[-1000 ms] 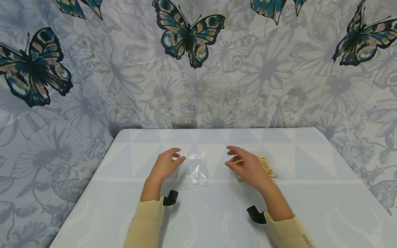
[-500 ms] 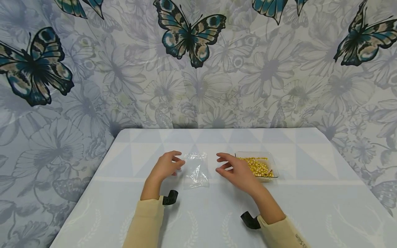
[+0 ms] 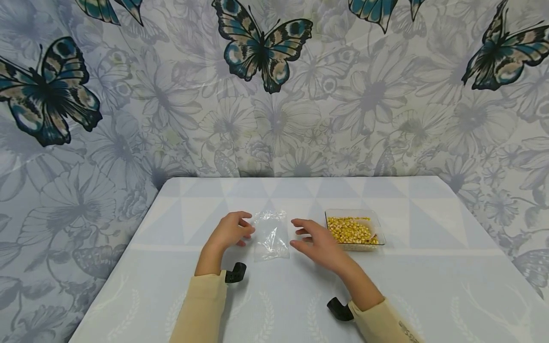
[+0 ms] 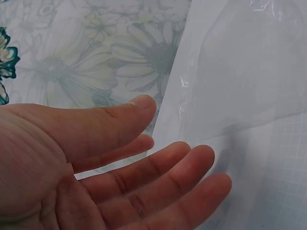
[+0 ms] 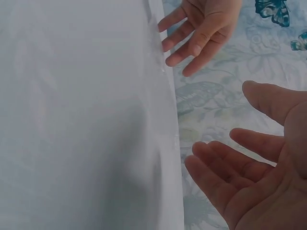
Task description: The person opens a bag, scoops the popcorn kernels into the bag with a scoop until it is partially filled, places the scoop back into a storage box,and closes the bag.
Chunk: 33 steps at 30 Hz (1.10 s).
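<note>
A clear plastic bag (image 3: 272, 237) lies flat on the table between the two hands. My left hand (image 3: 228, 232) hovers at the bag's left edge, fingers relaxed and holding nothing. On the other side, my right hand (image 3: 318, 244) is just off the bag's right edge, also with loose, slightly bent fingers around nothing. Behind it and to the right stands a clear rectangular container (image 3: 380, 237) with yellow corn kernels (image 3: 349, 230) in it. In the left wrist view, the thumb and fingers (image 4: 206, 196) are spread apart beside the bag (image 4: 254, 62).
The table (image 3: 197, 305) has a pale cover with triangle and leaf patterns. A floral curtain or wall covering (image 3: 274, 133) with butterflies rises behind its far edge. Black wrist devices (image 3: 236, 273) are worn at both cuffs.
My right hand has moved left and toward me from over the corn container to beside the bag, uncovering the container. The left hand has dipped slightly, and the bag has stayed put.
</note>
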### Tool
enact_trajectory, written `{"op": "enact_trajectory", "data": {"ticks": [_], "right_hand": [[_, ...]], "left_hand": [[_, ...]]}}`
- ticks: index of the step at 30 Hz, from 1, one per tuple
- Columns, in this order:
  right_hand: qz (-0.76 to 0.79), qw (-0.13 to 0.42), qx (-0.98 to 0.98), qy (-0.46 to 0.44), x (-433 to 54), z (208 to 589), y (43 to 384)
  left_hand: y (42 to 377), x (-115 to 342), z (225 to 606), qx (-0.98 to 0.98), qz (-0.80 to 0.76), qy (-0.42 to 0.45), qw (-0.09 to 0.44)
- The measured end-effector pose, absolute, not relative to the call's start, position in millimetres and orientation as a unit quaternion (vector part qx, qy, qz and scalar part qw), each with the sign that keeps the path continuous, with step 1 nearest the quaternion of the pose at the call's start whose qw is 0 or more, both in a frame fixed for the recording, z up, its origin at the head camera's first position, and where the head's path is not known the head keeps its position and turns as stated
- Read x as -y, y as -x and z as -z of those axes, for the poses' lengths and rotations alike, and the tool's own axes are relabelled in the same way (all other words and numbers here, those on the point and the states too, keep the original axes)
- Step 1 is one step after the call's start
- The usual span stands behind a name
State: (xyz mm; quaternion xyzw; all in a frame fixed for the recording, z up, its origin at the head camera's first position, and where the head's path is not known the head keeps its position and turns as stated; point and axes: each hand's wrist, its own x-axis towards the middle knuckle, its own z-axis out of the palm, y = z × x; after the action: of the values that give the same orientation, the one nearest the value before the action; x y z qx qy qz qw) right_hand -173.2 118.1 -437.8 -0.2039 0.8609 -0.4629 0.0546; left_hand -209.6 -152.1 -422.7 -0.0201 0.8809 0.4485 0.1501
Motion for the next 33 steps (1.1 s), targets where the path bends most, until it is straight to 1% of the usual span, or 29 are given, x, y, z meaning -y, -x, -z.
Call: {"op": "enact_trajectory", "data": {"ticks": [9,16,22,33], "right_hand": [[0.396,0.054,-0.899,0.181,-111,451,174],[0.381,0.065,-0.901,0.2,-110,458,175],[0.331,0.072,-0.917,0.211,-111,463,176],[0.281,0.091,-0.926,0.236,-109,466,175]], "left_hand": [[210,152,426,-0.88,-0.444,0.032,0.167],[210,151,430,-0.879,-0.443,0.036,0.173],[211,151,432,-0.878,-0.444,0.044,0.175],[216,151,441,-0.835,-0.51,0.066,0.199]]}}
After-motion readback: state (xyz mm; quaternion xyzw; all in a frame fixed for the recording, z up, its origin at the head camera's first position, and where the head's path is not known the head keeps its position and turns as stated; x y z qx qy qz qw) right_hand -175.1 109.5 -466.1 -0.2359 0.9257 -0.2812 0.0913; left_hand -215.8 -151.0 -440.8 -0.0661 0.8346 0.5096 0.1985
